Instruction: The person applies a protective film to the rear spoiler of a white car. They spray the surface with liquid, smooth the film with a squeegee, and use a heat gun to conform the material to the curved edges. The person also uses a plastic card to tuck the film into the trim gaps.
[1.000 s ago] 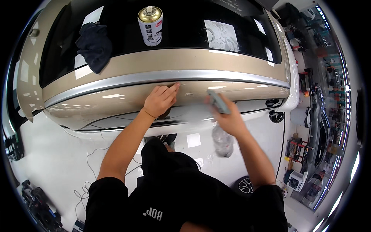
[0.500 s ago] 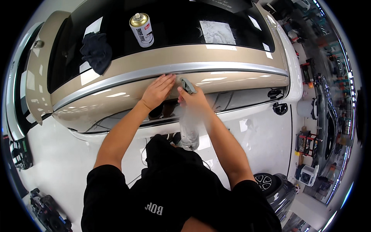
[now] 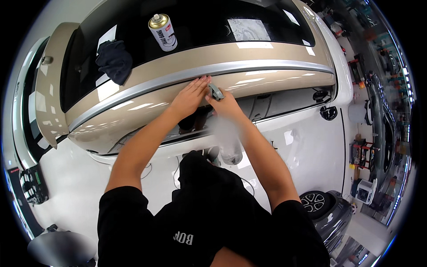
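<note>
My left hand (image 3: 193, 94) lies with fingers stretched out on the beige roof edge (image 3: 147, 102), its fingertips just under the silver roof rail (image 3: 178, 77). Close beside it, my right hand (image 3: 225, 105) is wrapped round the neck of a clear spray bottle (image 3: 231, 153). The bottle's grey trigger head (image 3: 215, 92) points toward the roof edge, near my left fingertips. A smudge in the picture blurs the bottle's upper body. Whether the trigger is squeezed cannot be made out.
On the black glass roof lie a dark cloth (image 3: 114, 62) and a white spray can with a gold top (image 3: 163, 33). The car's side mirror (image 3: 328, 113) sticks out at the right. A dark grey car (image 3: 331, 218) stands at the lower right.
Both hands and the spray bottle have shifted slightly right along the roof edge. My left fingertips are nearer the trigger head. The whole view has tilted a little.
</note>
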A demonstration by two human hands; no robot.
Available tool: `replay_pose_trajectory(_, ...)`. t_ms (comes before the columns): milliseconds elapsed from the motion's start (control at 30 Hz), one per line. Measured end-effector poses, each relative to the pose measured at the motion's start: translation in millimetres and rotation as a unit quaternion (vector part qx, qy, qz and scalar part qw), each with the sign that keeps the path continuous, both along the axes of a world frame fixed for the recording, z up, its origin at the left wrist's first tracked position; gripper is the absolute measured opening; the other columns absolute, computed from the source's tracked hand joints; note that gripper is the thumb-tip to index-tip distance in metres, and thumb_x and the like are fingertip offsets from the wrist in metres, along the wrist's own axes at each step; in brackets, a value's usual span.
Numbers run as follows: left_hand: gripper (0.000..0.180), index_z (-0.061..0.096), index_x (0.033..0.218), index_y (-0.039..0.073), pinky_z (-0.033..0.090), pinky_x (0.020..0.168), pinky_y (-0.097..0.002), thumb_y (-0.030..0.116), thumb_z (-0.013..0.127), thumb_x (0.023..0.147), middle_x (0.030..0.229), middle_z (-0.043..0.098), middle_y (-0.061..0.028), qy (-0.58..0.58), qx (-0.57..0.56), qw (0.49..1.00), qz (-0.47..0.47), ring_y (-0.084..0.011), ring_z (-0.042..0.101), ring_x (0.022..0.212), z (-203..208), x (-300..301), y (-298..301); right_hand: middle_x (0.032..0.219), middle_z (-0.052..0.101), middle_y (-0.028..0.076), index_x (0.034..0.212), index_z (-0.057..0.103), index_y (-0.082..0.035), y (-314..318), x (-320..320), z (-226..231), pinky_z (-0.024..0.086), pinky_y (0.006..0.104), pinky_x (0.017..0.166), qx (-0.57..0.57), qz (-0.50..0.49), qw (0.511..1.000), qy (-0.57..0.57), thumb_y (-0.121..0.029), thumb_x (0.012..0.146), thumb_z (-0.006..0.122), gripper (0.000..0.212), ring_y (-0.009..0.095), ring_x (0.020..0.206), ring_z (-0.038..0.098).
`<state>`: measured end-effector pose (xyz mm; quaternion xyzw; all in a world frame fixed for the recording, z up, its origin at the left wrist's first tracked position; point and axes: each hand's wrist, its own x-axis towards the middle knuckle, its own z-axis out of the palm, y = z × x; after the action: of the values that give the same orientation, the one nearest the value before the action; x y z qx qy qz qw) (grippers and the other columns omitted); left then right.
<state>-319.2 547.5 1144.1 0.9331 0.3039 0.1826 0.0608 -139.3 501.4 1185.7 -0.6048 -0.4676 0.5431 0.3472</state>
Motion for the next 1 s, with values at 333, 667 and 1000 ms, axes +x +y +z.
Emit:
replay_pose_trajectory(333, 0.055, 0.045, 0.143, -0.005, 0.025, 0.123, -0.0473, 0.006, 0.053, 0.09, 0.16, 0.034, -0.0218, 0.013, 0.025, 0.999, -0.015, -0.0367, 0.032, 0.149, -2, 0, -7, 0.071, 0.066, 0.015, 0.101, 0.062, 0.001, -12, -7, -4, 0.052, 0.0364, 0.056, 0.056, -0.034, 0.995, -0.071, -0.026, 0.091, 0.072, 0.03, 0.023, 0.053, 0.065)
replay_pose_trajectory(667, 0.057, 0.037, 0.152, -0.004, 0.023, 0.125, -0.0435, 0.009, 0.042, 0.097, 0.164, 0.03, -0.0169, 0.114, 0.046, 0.991, -0.049, -0.0303, 0.03, 0.152, 23, -25, 2, 0.068, 0.062, 0.01, 0.101, 0.06, 0.001, -23, -15, -6, 0.052, 0.0343, 0.052, 0.014, -0.036, 0.999, -0.004, -0.024, 0.092, 0.072, 0.029, 0.019, 0.052, 0.063)
replay_pose_trajectory(1000, 0.059, 0.04, 0.149, -0.005, 0.024, 0.125, -0.0437, 0.012, 0.053, 0.094, 0.162, 0.034, -0.0186, 0.17, 0.033, 0.983, -0.062, -0.0313, 0.032, 0.15, 21, -14, 5, 0.077, 0.066, 0.013, 0.105, 0.061, 0.002, -31, -19, -9, 0.053, 0.0343, 0.058, 0.03, -0.034, 0.998, -0.049, -0.027, 0.093, 0.072, 0.033, 0.02, 0.06, 0.066)
